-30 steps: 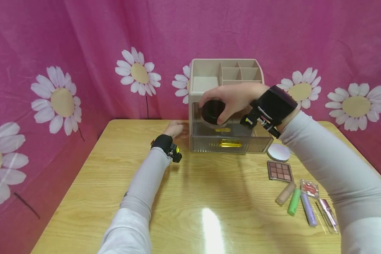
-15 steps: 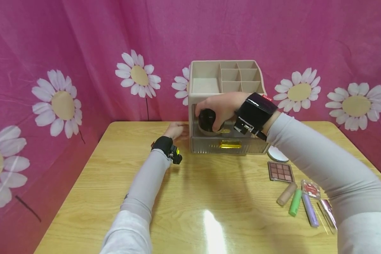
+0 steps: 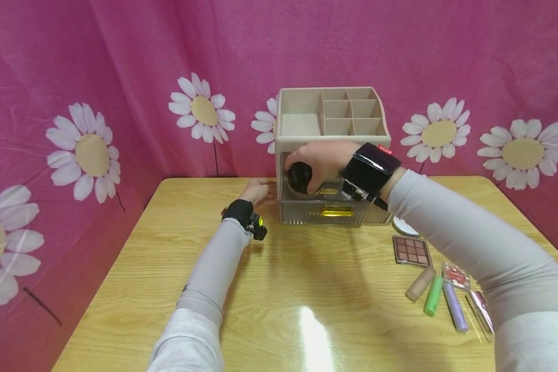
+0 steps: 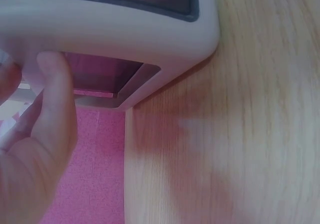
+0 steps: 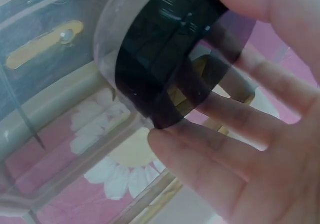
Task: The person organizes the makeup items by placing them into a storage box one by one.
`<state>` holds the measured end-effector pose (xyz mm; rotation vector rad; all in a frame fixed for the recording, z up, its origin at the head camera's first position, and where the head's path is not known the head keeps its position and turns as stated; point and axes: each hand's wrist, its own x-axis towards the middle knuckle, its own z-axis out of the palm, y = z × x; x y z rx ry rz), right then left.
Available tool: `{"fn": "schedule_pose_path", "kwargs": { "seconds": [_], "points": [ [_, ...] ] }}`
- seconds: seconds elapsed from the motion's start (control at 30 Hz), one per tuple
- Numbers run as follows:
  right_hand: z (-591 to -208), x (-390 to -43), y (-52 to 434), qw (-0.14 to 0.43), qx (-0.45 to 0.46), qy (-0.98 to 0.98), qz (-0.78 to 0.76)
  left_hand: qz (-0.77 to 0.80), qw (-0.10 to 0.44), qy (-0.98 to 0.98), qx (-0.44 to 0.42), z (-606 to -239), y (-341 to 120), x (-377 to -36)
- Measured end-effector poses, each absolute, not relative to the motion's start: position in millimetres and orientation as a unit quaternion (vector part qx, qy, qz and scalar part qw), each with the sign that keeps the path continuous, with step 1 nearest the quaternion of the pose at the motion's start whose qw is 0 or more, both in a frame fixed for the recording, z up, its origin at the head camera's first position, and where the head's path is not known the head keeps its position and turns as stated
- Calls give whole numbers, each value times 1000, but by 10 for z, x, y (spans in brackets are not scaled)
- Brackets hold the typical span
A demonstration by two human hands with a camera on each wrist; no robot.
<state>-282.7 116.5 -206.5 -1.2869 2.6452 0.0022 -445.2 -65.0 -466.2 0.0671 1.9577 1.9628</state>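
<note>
1. The right hand (image 3: 323,163) grasps the jar (image 3: 299,178), thumb and fingers curled round its dark band; the right wrist view shows clear walls beyond that band.
2. The jar is at the left of the box's front, just above the drawer (image 3: 302,213), which has a gold handle (image 3: 337,211). I cannot tell whether the jar rests on anything, or what it holds.
3. The box (image 3: 290,142) has an open top: one large section (image 3: 301,124) on the left, its pale floor showing, and six small sections in two columns on the right.
4. The left hand (image 3: 257,191) grasps nothing; its fairly straight fingers touch the box's side.
5. On the table (image 3: 260,289), to the right, the palette (image 3: 412,250) holds nine brownish-pink pans. Nearby lie a red compact (image 3: 456,276) and brown (image 3: 420,284), green (image 3: 433,296) and purple tubes (image 3: 455,307).
</note>
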Motion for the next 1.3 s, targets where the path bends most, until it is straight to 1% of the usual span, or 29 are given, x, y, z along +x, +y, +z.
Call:
{"fn": "schedule_pose_path", "kwargs": {
  "seconds": [0.17,0.23,0.37,0.43,0.47,0.53,0.67,0.73,0.77,0.9,0.97,1.07,1.2,1.3],
  "points": [
    [-2090,-2813,1172,85,-434,897,-7,695,188,694,20,-4491,-636,-4279],
    [-2088,-2801,1176,81,-433,898,-11,702,189,685,35,-4536,-649,-4315],
    [-2103,-2797,1196,73,-430,900,-15,705,190,682,38,-4632,-647,-4412],
    [-2106,-2788,1205,69,-423,903,-17,698,189,690,18,-4644,-625,-4433],
    [-2106,-2779,1208,66,-420,905,-20,691,187,698,3,-4513,-602,-4308],
    [-2103,-2760,1214,60,-414,908,-27,694,187,696,3,-4330,-592,-4112],
    [-2108,-2744,1217,40,-405,913,-36,699,186,690,12,-4250,-597,-4023],
    [-2120,-2753,1214,29,-401,915,-36,701,184,689,12,-4366,-599,-4138],
    [-2123,-2753,1209,25,-399,916,-35,697,180,694,6,-4350,-592,-4136],
    [-2146,-2763,1201,13,-392,919,-33,676,173,716,-25,-3943,-529,-3739],
    [-2152,-2763,1199,11,-392,919,-34,674,176,717,-21,-3849,-533,-3636],
    [-2154,-2765,1197,9,-389,921,-35,693,184,697,3,-4133,-590,-3916],
    [-2148,-2767,1189,2,-387,921,-29,715,187,673,24,-4692,-652,-4478],
    [-2144,-2771,1189,-3,-389,921,-23,716,188,672,19,-4806,-646,-4592]
  ]
}}
